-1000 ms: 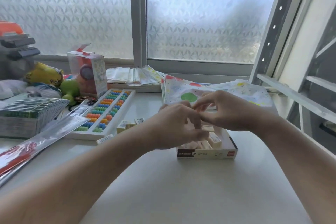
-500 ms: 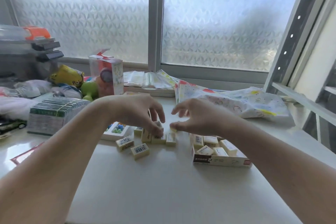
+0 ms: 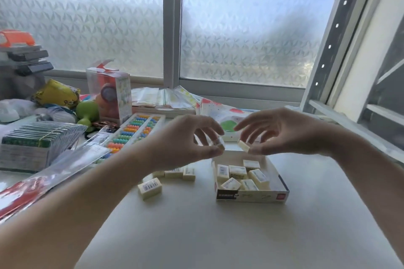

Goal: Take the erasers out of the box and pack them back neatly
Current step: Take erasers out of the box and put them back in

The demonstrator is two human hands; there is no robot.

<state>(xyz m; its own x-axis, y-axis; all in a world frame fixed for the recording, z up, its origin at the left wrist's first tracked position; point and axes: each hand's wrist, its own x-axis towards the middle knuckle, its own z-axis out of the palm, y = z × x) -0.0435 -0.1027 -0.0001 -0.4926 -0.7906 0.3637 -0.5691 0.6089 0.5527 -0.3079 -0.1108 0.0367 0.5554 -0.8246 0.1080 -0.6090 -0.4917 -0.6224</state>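
While my forearms reach in from the near edge of the table (image 3: 218, 236), the box (image 3: 251, 195) sits ahead of me, open at the top, and I place everything else by it. Inside the box lie several erasers (image 3: 238, 171), loose and at mixed angles rather than in rows. Just left of the box, a single eraser (image 3: 150, 188) lies nearest me with its barcode up, and a few more erasers (image 3: 181, 173) sit in a short line slightly further back, partly hidden by my left wrist.

Above the far end of the box, my left hand (image 3: 183, 144) pinches a small eraser (image 3: 219, 145) between thumb and fingertips; it is blurred. My right hand (image 3: 282, 132) pinches another eraser (image 3: 243, 146) the same way, the other fingers spread. The two hands are close but apart.

Further back and left of the box lies an abacus (image 3: 133, 133) with coloured beads, and left of that a stack of card packs (image 3: 37, 144). Behind the box lie patterned bags (image 3: 220, 111), then the frosted window (image 3: 251, 28).
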